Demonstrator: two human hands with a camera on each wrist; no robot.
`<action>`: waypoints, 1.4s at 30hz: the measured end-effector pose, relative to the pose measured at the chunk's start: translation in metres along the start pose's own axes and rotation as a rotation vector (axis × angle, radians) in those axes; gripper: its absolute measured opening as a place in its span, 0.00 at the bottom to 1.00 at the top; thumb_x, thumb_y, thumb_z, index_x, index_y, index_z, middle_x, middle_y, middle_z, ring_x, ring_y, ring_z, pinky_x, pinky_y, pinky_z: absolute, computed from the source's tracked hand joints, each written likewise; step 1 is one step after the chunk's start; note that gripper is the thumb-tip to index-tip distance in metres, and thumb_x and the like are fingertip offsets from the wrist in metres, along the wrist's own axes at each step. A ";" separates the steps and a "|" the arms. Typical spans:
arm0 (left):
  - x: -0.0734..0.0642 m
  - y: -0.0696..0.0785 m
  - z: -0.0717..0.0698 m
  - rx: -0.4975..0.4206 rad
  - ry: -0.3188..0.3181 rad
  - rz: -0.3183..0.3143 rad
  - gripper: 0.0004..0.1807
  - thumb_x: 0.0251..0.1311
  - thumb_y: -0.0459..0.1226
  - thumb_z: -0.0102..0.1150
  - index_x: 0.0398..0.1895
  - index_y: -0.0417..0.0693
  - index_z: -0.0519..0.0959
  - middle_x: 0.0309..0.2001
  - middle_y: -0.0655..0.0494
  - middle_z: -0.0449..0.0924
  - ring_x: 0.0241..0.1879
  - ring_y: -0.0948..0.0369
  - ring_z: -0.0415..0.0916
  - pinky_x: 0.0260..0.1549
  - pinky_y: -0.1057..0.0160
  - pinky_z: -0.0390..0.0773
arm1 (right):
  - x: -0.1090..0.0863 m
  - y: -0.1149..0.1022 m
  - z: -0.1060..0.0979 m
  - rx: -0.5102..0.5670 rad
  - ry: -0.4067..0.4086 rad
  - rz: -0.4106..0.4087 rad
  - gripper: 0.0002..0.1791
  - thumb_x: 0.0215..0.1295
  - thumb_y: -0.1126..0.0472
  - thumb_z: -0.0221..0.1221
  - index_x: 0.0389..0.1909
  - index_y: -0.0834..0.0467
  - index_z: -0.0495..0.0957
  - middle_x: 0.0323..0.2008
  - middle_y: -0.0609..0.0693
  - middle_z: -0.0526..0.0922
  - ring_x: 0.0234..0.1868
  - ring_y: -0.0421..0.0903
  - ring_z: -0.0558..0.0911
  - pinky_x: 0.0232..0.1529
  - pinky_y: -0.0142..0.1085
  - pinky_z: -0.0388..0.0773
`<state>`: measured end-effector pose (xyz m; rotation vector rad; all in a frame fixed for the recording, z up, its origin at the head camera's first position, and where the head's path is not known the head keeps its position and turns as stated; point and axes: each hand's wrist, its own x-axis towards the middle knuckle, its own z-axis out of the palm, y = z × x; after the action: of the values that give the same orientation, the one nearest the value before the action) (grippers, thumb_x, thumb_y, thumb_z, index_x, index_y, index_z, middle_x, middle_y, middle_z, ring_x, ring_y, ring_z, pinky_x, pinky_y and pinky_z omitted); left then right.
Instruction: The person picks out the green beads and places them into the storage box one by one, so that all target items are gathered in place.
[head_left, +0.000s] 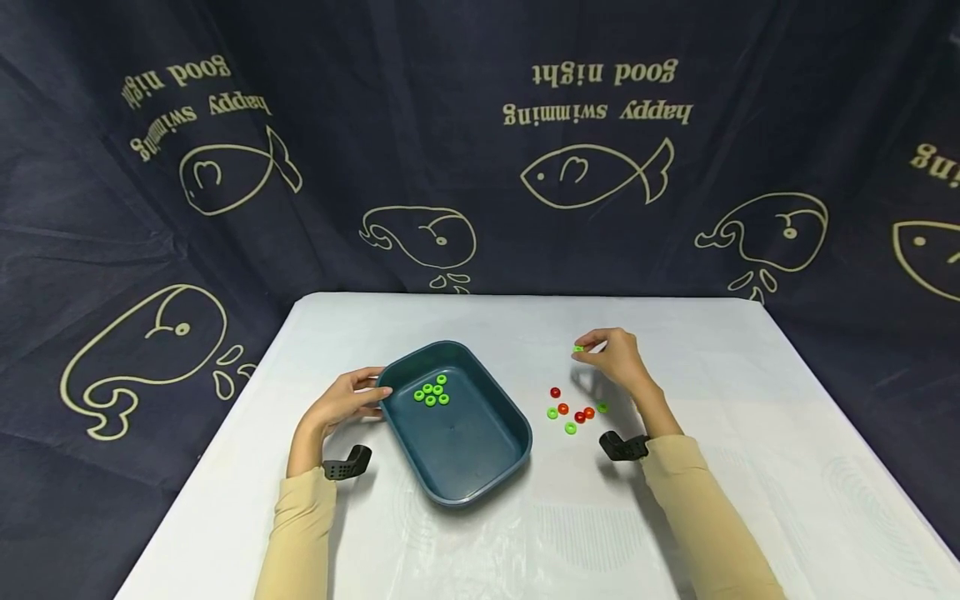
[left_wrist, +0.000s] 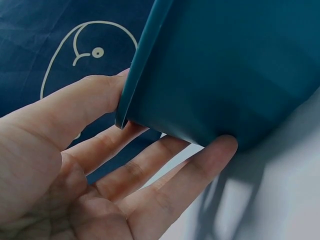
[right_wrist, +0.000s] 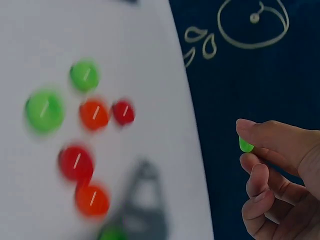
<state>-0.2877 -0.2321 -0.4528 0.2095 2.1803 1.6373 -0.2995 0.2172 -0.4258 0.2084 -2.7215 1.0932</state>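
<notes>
A dark teal tray (head_left: pixel 454 450) stands tilted at an angle on the white table, with several green rings (head_left: pixel 431 400) in its far left part. My left hand (head_left: pixel 347 402) grips its left rim, thumb on the rim and fingers against the outer wall, as the left wrist view shows up close. Between thumb and forefinger my right hand (head_left: pixel 617 357) pinches a small green ring (right_wrist: pixel 245 144), raised above the table. Below that hand lie loose rings: several red and orange ones, such as a red ring (head_left: pixel 555 392), and green ones, including a green ring (head_left: pixel 571 428).
The white table (head_left: pixel 675 350) ends at a dark blue cloth (head_left: pixel 465 142) printed with fish, whales and lettering. A black wrist camera (head_left: pixel 348 463) sits on the left wrist, another black camera (head_left: pixel 624 447) on the right.
</notes>
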 end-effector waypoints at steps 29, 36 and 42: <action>0.002 0.001 0.000 0.011 0.002 0.002 0.33 0.63 0.36 0.57 0.68 0.34 0.57 0.60 0.31 0.63 0.47 0.48 0.79 0.46 0.53 0.83 | 0.040 -0.125 0.083 0.095 -0.147 -0.162 0.09 0.51 0.61 0.69 0.34 0.58 0.86 0.33 0.53 0.86 0.31 0.47 0.81 0.30 0.31 0.79; 0.001 0.004 0.001 -0.001 0.013 -0.015 0.33 0.62 0.36 0.57 0.68 0.36 0.58 0.61 0.32 0.63 0.47 0.49 0.79 0.47 0.51 0.83 | 0.037 -0.137 0.108 0.071 -0.198 -0.183 0.09 0.51 0.61 0.70 0.34 0.58 0.85 0.31 0.51 0.85 0.32 0.45 0.79 0.31 0.31 0.77; 0.001 0.005 0.001 -0.007 0.012 -0.020 0.33 0.62 0.36 0.57 0.68 0.36 0.58 0.61 0.32 0.63 0.49 0.44 0.78 0.47 0.51 0.83 | 0.033 -0.141 0.128 0.041 -0.254 -0.191 0.09 0.51 0.63 0.69 0.34 0.59 0.84 0.32 0.51 0.85 0.36 0.45 0.81 0.37 0.32 0.81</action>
<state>-0.2888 -0.2293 -0.4489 0.1761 2.1780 1.6399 -0.3202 0.0257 -0.4143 0.6408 -2.8218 1.1359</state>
